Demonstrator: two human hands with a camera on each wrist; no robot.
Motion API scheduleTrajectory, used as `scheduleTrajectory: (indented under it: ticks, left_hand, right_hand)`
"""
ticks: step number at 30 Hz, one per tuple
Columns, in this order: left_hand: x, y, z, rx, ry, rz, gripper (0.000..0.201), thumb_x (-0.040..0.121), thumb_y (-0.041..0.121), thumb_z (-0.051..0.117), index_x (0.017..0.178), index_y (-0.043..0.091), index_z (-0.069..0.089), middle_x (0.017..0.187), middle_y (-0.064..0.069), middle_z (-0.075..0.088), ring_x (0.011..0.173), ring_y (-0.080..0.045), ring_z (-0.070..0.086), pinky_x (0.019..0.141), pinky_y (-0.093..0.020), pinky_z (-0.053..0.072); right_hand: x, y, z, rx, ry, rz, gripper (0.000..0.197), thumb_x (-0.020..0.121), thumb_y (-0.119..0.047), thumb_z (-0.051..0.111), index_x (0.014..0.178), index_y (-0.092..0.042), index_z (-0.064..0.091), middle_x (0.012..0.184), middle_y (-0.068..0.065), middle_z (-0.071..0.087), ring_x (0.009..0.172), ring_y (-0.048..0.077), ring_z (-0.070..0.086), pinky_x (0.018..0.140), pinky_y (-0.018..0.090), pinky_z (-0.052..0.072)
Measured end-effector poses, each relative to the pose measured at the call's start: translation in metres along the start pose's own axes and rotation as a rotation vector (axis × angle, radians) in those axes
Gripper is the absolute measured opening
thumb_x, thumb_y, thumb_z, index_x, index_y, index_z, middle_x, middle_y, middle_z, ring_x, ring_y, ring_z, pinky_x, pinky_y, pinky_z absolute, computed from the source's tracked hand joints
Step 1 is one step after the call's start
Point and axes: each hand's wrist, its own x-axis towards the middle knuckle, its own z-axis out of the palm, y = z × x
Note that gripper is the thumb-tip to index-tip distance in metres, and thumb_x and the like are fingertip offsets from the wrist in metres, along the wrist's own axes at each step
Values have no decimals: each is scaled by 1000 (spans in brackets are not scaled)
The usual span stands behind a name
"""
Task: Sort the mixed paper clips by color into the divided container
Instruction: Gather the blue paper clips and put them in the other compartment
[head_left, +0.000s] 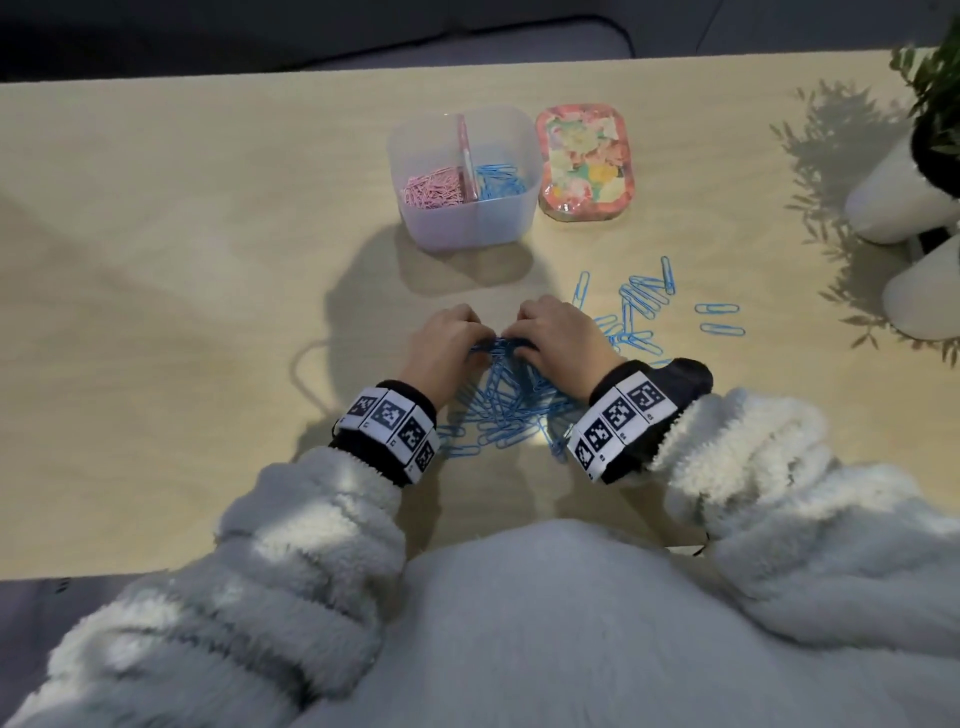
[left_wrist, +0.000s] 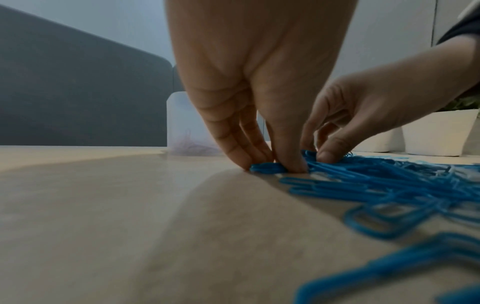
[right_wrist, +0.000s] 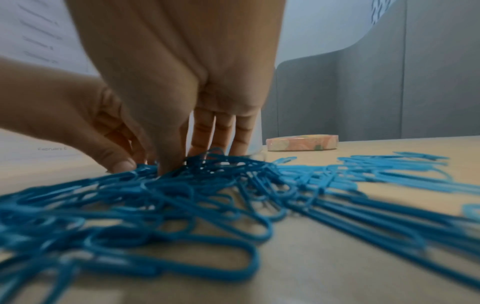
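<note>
A heap of blue paper clips (head_left: 511, 408) lies on the table between my wrists, and more are scattered to the right (head_left: 641, 296). My left hand (head_left: 470, 340) and right hand (head_left: 530, 343) meet at the heap's far end, knuckles up. In the left wrist view my left hand (left_wrist: 275, 165) pinches a bunch of blue clips (left_wrist: 267, 167) between thumb and fingers. My right hand (right_wrist: 179, 162) digs thumb and curled fingers into the same bunch (right_wrist: 207, 164). The clear divided container (head_left: 467, 228) stands beyond, pink clips (head_left: 434, 189) on its left side and blue clips (head_left: 501, 182) on its right.
A floral tin (head_left: 587, 161) sits just right of the container. White plant pots (head_left: 898, 202) stand at the table's right edge. Two single blue clips (head_left: 719, 319) lie apart at the right. A dark chair back is behind the table's far edge.
</note>
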Motion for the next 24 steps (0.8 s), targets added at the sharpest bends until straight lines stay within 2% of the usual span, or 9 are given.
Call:
scheduleTrajectory:
  ticks: [8,13,15,17,19,21,22,23,24]
  left_hand:
    - [2,-3,-2,41,3,-43,22,81,15,64,100,4,64,100,-18,60,97,-34,55,80,-43,45]
    - [2,-4,-2,145,-27,4,19,86,13,55,100,2,61,103,-20,58,98,-37,53,82,-47,45]
    - [3,-5,-4,109,-29,-25,19,84,13,58,99,1,60,103,-20,59,97,-37,54,82,-45,45]
    - [6,-5,-7,83,-47,-64,21,83,14,59,101,2,59,104,-20,59,98,-36,55,83,-41,42]
    - [9,-3,-7,96,-70,-78,22,85,13,56,103,0,57,106,-21,59,99,-36,55,84,-41,41]
    - [10,0,-5,122,-76,-78,22,85,8,50,105,-2,54,108,-22,59,100,-37,55,82,-43,40]
    - [11,1,-4,135,-77,-79,22,85,6,48,105,-1,53,109,-22,59,99,-37,55,81,-43,41]
    - [11,2,-3,149,-78,-78,22,85,4,47,105,-1,53,109,-21,59,99,-37,56,79,-43,41]
    - [12,2,-3,161,-85,-76,22,85,4,47,105,-1,53,109,-21,59,99,-37,56,78,-43,41]
  right_hand:
    - [3,7,0,-106,12,40,25,94,-20,44,113,-8,57,113,14,57,111,32,50,89,41,35]
    - [13,17,-34,219,168,133,20,90,-14,49,97,-3,65,100,19,63,96,35,56,84,44,44]
    - [24,20,-55,332,236,174,16,90,-13,50,91,-4,63,92,16,64,86,30,58,77,38,46]
    - [40,22,-79,410,276,218,14,90,-13,50,78,-7,55,80,11,57,75,23,51,69,29,38]
    - [59,23,-102,416,319,256,15,89,-10,50,74,-10,50,76,9,51,72,19,46,66,22,31]
    - [78,24,-118,399,317,314,20,88,-10,51,68,-10,48,68,8,46,64,17,43,56,23,31]
    - [86,23,-121,395,303,347,23,88,-11,51,66,-10,46,64,6,43,60,15,41,50,20,32]
    - [92,22,-123,399,287,371,23,88,-10,51,66,-8,47,62,6,42,60,16,42,49,19,33]
    - [98,21,-123,413,271,378,22,88,-10,52,66,-5,52,64,8,46,66,19,47,55,21,36]
